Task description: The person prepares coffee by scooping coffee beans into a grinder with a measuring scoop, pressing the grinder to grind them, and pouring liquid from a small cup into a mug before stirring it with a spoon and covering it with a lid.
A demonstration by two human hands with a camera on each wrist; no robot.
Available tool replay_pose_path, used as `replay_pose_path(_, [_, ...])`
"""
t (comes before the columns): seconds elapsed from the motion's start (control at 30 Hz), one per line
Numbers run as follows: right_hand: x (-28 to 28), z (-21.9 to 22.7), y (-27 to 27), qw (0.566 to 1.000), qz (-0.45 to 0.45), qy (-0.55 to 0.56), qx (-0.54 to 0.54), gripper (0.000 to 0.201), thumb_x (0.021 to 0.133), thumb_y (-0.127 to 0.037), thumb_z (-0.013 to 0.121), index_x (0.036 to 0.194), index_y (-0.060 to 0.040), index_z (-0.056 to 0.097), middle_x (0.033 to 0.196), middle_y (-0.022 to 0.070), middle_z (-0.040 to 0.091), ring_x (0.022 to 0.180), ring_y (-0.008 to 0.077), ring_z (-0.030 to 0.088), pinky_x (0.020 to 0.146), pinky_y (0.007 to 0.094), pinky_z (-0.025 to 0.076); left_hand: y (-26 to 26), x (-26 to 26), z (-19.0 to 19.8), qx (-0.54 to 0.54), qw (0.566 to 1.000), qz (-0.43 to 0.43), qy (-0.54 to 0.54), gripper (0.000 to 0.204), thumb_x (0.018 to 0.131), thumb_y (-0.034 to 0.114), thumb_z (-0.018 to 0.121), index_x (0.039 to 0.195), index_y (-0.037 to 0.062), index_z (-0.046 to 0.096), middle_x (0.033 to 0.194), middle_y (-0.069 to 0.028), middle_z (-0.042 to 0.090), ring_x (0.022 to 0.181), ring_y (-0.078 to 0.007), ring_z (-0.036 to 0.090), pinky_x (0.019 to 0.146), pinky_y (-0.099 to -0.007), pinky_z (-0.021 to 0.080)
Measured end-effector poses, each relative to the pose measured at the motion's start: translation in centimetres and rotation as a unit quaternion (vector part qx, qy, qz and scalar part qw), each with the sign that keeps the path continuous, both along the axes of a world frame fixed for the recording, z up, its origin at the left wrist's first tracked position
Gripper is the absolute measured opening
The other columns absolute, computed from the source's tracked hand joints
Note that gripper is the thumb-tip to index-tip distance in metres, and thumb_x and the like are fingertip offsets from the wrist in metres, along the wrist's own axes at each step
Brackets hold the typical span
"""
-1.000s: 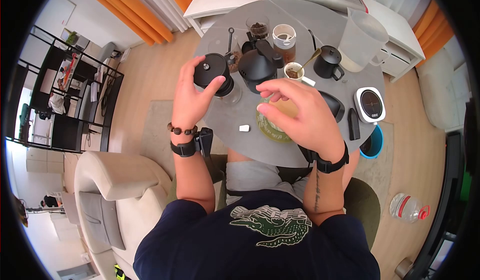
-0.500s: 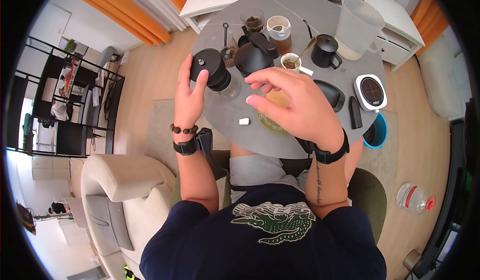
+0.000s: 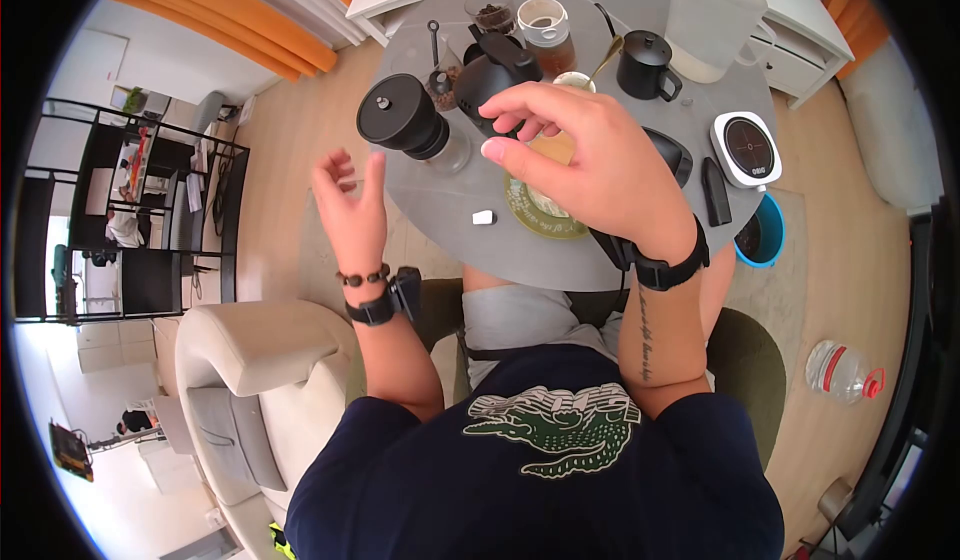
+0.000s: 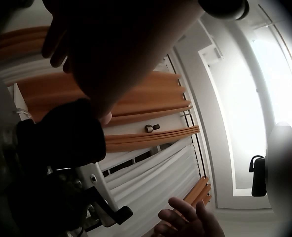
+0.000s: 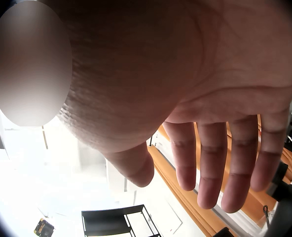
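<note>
One grinder (image 3: 418,132) stands upright, knob (image 3: 383,103) up, left hand (image 3: 352,212) beside it, right hand (image 3: 598,155) raised, both loosely spread

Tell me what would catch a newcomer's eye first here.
Probably the green crocodile print on the navy T-shirt, at the bottom of the head view. Next, the right hand above the round gray table, and the left hand near the black-topped coffee grinder. An orange curtain stands out at upper left.
</note>
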State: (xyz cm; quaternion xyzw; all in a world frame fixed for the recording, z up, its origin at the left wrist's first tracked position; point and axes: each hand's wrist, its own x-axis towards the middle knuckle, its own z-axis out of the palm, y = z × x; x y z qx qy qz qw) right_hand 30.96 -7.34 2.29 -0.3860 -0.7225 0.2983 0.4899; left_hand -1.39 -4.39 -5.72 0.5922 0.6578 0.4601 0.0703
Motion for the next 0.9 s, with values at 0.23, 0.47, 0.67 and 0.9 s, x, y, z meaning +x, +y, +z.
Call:
replay_pose_path(0.23, [0.2, -1.1, 0.2, 1.000, 0.000, -0.009, -0.016, 0.032, 0.100, -0.023, 0.085, 0.123, -0.0010, 0.078, 0.113, 0.0101, 0.082, 0.093, 0.0224, 0.076, 0.087, 0.0366, 0.061, -4.7, 3.1, -0.7, -0.155, 0.938, -0.292, 0.106, 0.044, 0.091, 0.015, 0.093, 0.131, 0.0066, 0.077, 0.124, -0.0103, 0.077, 0.108, -0.0274, 0.073, 0.092, -0.0410, 0.059])
replay_pose_path(0.47, [0.4, -1.0, 0.0, 1.000, 0.006, -0.007, -0.018, 0.033, 0.101, -0.022, 0.085, 0.124, -0.0005, 0.077, 0.112, 0.0108, 0.082, 0.093, 0.0223, 0.078, 0.088, 0.0368, 0.061, -3.9, 4.9, -2.3, -0.170, 0.913, -0.340, 0.150, 0.038, 0.091, 0.009, 0.089, 0.129, 0.0083, 0.080, 0.117, -0.0104, 0.077, 0.104, -0.0278, 0.073, 0.087, -0.0418, 0.060])
replay_pose_path(0.67, [0.6, -1.5, 0.0, 1.000, -0.003, 0.010, -0.028, 0.035, 0.101, -0.032, 0.083, 0.121, -0.0035, 0.078, 0.106, 0.0160, 0.080, 0.095, 0.0300, 0.079, 0.082, 0.0396, 0.061, -3.7, 5.8, -2.3, -0.205, 0.909, -0.337, 0.137, 0.028, 0.095, 0.007, 0.085, 0.122, 0.0057, 0.081, 0.111, -0.0132, 0.077, 0.094, -0.0285, 0.073, 0.086, -0.0406, 0.060])
replay_pose_path(0.9, [1.0, -1.1, -0.1, 0.999, 0.003, -0.010, -0.042, 0.033, 0.100, -0.019, 0.084, 0.126, -0.0001, 0.077, 0.111, 0.0120, 0.082, 0.097, 0.0225, 0.079, 0.091, 0.0367, 0.061, -3.5, 5.4, 1.7, -0.175, 0.914, -0.359, 0.071, 0.027, 0.098, 0.004, 0.082, 0.125, 0.0031, 0.079, 0.111, -0.0097, 0.076, 0.095, -0.0223, 0.073, 0.088, -0.0356, 0.059])
